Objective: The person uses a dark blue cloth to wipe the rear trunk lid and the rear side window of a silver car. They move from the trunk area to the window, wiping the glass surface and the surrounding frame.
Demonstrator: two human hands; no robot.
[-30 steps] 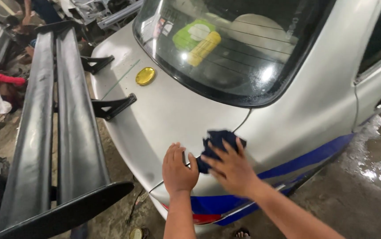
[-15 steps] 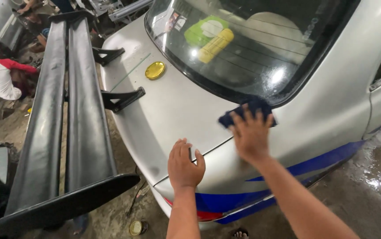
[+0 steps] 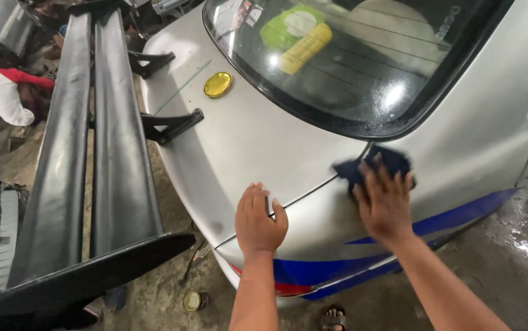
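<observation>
R hand point(image 3: 385, 205): yours, flat, fingers spread, pressing dark blue cloth point(image 3: 371, 167) on silver car body point(image 3: 258, 141), just below rear window point(image 3: 350, 61).
L hand point(image 3: 259, 217): flat on body, grip empty, left of cloth.
Spoiler point(image 3: 86, 159): black, far left of window.

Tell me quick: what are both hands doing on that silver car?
Left hand flat on the silver car body. Right hand pressing dark blue cloth onto panel. Black spoiler alongside, clear of both.
</observation>
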